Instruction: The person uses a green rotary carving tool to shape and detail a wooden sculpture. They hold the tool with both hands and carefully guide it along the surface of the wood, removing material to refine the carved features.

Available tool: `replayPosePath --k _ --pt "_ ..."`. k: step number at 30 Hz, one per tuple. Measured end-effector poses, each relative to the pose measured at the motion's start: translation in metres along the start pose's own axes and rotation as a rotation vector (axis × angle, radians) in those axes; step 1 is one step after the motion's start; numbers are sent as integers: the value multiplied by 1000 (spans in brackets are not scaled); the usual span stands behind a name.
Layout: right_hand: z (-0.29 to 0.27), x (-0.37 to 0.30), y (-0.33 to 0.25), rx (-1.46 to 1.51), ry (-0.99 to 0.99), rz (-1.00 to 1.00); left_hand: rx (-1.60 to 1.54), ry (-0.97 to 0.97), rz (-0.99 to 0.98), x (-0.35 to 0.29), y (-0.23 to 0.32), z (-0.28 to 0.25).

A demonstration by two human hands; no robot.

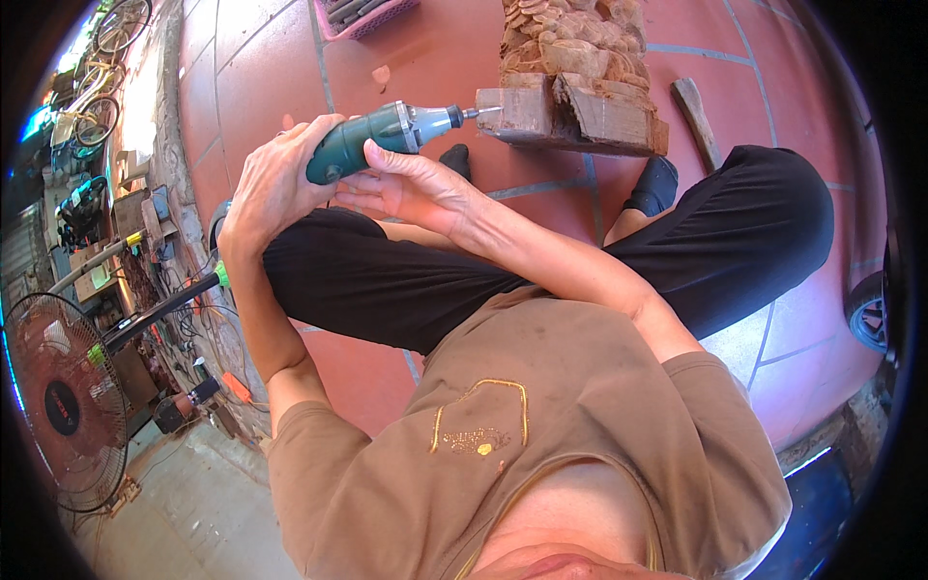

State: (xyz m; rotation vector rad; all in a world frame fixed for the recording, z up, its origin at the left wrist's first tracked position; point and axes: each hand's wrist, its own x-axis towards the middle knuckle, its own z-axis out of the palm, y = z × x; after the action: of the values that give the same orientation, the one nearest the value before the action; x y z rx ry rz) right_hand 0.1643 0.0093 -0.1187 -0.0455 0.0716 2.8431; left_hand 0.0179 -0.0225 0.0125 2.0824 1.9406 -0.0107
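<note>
L hand (275,184) had fingers round rotary tool (360,145), axis ~L-R, bit (481,112) twd carved wood (585,72) at R, R hand (411,186) nearer, its grip unclear.

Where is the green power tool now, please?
In the head view, the green power tool is in the left hand, beside the right hand, left of carved wood.

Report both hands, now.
Left hand: closed around the green rotary tool.
Right hand: loosely open, thumb against the tool's side; no firm grip visible.
</note>
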Motion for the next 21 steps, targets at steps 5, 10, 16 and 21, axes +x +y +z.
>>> replayPosePath --k 5,10,16,21 --pt "2 -2 -4 -16 21 5 -99 17 -16 -4 0 -2" --pt "5 -3 -5 -19 11 -6 -243 61 -3 -10 -3 -10" --pt "9 -6 -2 -23 12 -1 -465 20 -124 -19 -3 -16" --pt "7 -3 -1 -39 18 -19 -67 449 -110 -35 10 15"
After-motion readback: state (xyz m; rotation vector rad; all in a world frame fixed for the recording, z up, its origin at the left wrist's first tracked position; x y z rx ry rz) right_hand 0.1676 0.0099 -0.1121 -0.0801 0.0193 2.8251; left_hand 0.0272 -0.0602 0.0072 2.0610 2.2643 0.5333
